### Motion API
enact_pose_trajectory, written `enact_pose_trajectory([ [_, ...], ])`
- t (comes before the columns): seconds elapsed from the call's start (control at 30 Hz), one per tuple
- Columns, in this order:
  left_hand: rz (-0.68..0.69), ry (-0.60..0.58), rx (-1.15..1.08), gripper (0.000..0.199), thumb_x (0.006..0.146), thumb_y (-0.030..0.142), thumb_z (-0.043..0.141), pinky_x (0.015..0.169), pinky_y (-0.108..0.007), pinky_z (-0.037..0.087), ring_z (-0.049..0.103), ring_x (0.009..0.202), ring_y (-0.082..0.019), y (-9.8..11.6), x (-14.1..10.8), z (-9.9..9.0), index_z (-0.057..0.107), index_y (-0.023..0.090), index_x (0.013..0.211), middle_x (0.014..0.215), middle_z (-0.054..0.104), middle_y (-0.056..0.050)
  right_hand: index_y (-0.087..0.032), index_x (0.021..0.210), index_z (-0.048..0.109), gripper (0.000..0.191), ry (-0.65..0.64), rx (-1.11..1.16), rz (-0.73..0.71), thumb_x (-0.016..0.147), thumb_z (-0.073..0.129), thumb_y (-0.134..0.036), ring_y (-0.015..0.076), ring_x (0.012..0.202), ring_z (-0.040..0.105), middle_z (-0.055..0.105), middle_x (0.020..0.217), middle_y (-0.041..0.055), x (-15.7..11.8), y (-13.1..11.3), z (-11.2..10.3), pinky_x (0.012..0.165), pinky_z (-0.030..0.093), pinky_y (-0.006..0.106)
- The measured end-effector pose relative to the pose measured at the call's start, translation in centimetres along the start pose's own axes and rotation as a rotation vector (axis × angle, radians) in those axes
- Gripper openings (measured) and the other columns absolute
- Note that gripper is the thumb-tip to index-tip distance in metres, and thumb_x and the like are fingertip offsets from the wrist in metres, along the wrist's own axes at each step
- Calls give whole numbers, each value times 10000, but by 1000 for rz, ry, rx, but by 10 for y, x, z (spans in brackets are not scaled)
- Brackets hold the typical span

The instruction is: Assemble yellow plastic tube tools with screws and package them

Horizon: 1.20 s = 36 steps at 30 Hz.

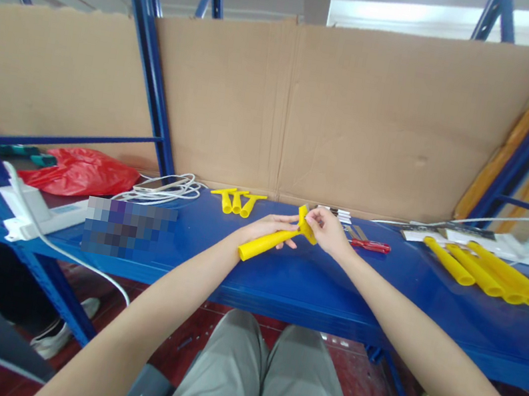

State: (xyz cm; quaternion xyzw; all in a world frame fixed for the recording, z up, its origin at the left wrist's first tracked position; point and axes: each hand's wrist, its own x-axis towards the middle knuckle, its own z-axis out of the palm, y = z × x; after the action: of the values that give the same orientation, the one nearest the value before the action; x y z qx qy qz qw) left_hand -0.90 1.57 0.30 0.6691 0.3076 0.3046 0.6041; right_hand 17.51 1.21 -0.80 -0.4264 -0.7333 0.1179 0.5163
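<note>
A yellow tube-shaped handle with a flat crosspiece (267, 244) lies tilted across my left hand (267, 227), whose fingers reach under and around its neck. At the crosspiece, my right hand (325, 228) has its thumb and fingertips pinched together. Whether a small part sits between those fingertips is too small to tell. Just right of my right hand, a red screwdriver (371, 246) rests on the blue table (206, 242). Behind my left hand stand several similar yellow pieces (237, 203) in a row.
Several yellow tubes (483, 270) lie at the right by white cables. At the left are a red plastic bag (83, 171), a coiled white cable (169, 189) and a white power strip (51, 216). Cardboard (359, 119) closes off the back. Another person's shoe (52, 338) shows below left.
</note>
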Motion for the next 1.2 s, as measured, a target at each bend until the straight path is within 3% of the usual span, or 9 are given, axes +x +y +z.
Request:
enact_pose_trajectory([
  [0.1, 6, -6, 5, 489, 838, 210, 640, 431, -154, 443, 684, 634, -124, 1, -1, 0, 548, 213, 1318, 1101, 694, -96, -217, 687, 474, 99, -12, 4, 6, 774, 505, -252, 160, 675, 526, 556, 696, 8, 0, 2, 0, 711, 445, 320],
  [0.3, -18, 32, -18, 482, 848, 201, 632, 417, -152, 414, 665, 575, -118, 8, -6, 7, 545, 193, 1322, 901, 734, -82, -220, 707, 469, 124, 10, -31, -37, 797, 503, -299, 170, 711, 531, 565, 738, 22, 0, 4, 1, 725, 443, 326],
  [0.53, -14, 39, -49, 519, 855, 172, 620, 413, -159, 410, 655, 547, -118, 12, -9, 12, 500, 171, 1360, 815, 730, -73, -225, 710, 455, 128, 31, -18, -74, 799, 497, -306, 180, 738, 531, 562, 763, 36, 0, 1, -1, 717, 447, 333],
  [0.77, -41, 38, -42, 555, 852, 162, 609, 421, -166, 423, 660, 566, -119, 11, -7, 12, 465, 177, 1387, 914, 729, -84, -220, 723, 489, 165, -42, 79, -31, 783, 529, -368, 167, 704, 526, 550, 704, 11, 1, 5, -5, 665, 447, 309],
  [1.07, -44, 26, -7, 554, 846, 183, 627, 412, -162, 412, 653, 535, -110, 12, -8, 14, 474, 169, 1379, 875, 731, -75, -219, 691, 484, 99, -29, 78, 19, 740, 538, -285, 163, 688, 530, 545, 681, 3, 1, 6, -2, 701, 458, 331],
  [1.2, -40, 21, -1, 573, 845, 199, 633, 421, -170, 425, 655, 540, -113, 12, -9, 14, 458, 163, 1389, 886, 731, -79, -215, 720, 502, 128, 18, 84, 42, 712, 597, -301, 167, 741, 548, 593, 771, 20, 2, 10, -4, 753, 467, 348],
])
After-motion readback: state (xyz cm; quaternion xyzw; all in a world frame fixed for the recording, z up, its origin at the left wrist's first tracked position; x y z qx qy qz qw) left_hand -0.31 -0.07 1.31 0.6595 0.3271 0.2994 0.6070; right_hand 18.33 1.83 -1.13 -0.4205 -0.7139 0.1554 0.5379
